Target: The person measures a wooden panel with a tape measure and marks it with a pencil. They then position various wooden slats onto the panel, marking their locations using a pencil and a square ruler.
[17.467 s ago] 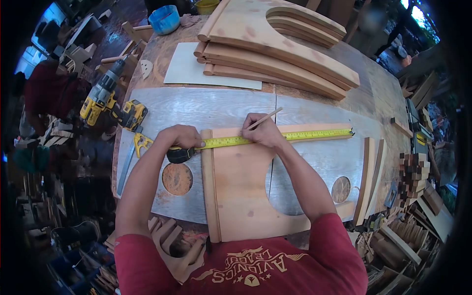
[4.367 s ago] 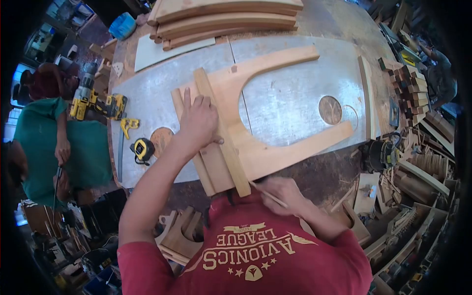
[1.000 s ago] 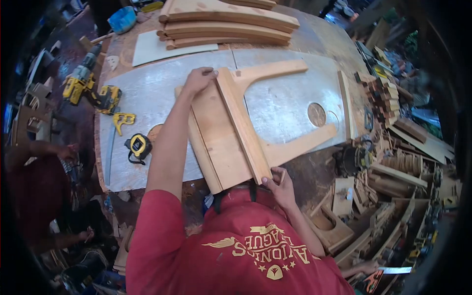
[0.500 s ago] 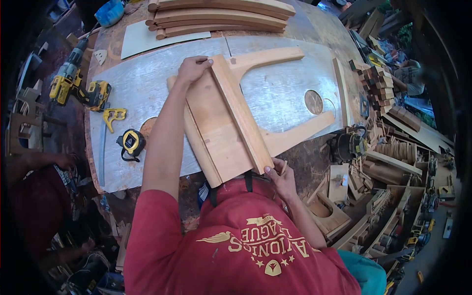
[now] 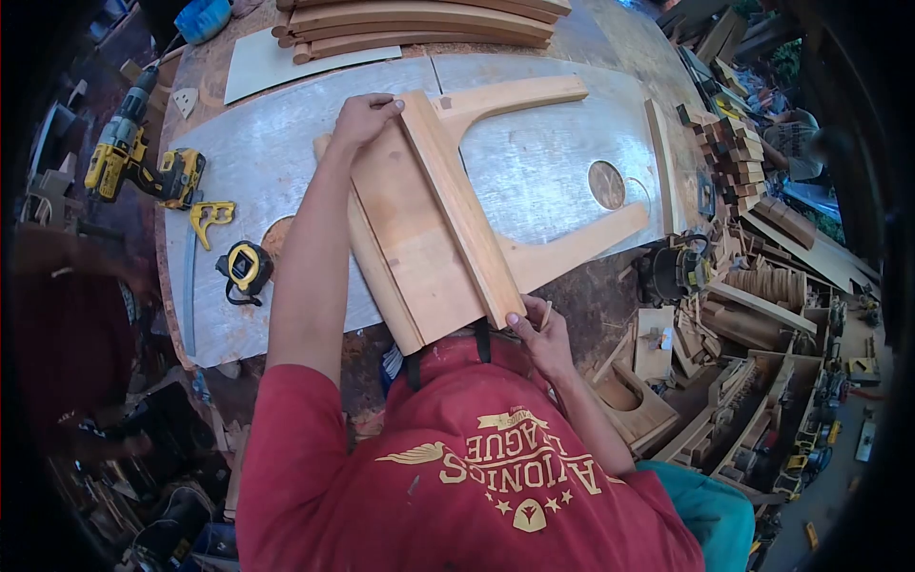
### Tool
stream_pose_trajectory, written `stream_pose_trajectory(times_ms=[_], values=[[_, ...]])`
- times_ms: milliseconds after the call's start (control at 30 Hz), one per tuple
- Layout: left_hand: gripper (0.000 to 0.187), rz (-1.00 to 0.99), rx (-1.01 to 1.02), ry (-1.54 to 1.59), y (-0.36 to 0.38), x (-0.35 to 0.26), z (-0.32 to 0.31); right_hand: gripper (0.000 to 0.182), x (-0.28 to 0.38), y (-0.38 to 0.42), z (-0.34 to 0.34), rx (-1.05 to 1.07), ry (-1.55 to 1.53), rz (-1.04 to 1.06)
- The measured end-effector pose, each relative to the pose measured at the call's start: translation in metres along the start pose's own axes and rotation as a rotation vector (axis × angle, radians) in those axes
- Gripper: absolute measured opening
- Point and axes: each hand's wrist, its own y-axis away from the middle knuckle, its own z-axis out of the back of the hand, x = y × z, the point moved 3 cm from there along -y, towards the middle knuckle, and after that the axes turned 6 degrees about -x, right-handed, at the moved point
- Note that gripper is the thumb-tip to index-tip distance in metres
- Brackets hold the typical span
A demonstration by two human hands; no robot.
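Note:
A light wooden panel assembly (image 5: 419,238) with raised rails along its long sides lies tilted toward my body. My left hand (image 5: 365,122) grips its far end, fingers curled over the top of the right rail. At the near right corner, my right hand (image 5: 543,334) holds the end of that rail with the thumb on top; a small thin stick shows between its fingers. Two curved wooden arms (image 5: 581,240) extend right from beneath or beside the panel. The metal sheet (image 5: 534,153) on the bench bears them.
Left on the bench are a yellow drill (image 5: 119,143), a yellow-handled square (image 5: 210,219) and a tape measure (image 5: 246,270). Curved wood pieces (image 5: 419,17) are stacked at the back. A router-like tool (image 5: 672,272) and wood scraps (image 5: 686,353) are right. Another person's hand (image 5: 133,445) shows dimly at left.
The whole scene has shifted slightly left and up in the view. Both hands keep their hold on the panel. The other person at left has moved.

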Motion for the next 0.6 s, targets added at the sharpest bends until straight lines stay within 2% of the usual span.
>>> stream_pose_trajectory(times_ms=[367, 467, 600], values=[[0.051, -0.043, -0.004, 0.000, 0.002, -0.004, 0.001, 0.041, 0.005, 0.003, -0.003, 0.024, 0.016, 0.008], [0.051, -0.017, 0.005, -0.022, 0.004, -0.009, 0.003, 0.040, 0.009, 0.003, -0.003, 0.025, 0.048, -0.044], [0.052, 0.001, 0.011, 0.004, 0.003, -0.008, 0.002, 0.039, 0.003, 0.000, -0.003, 0.028, 0.004, 0.020]])
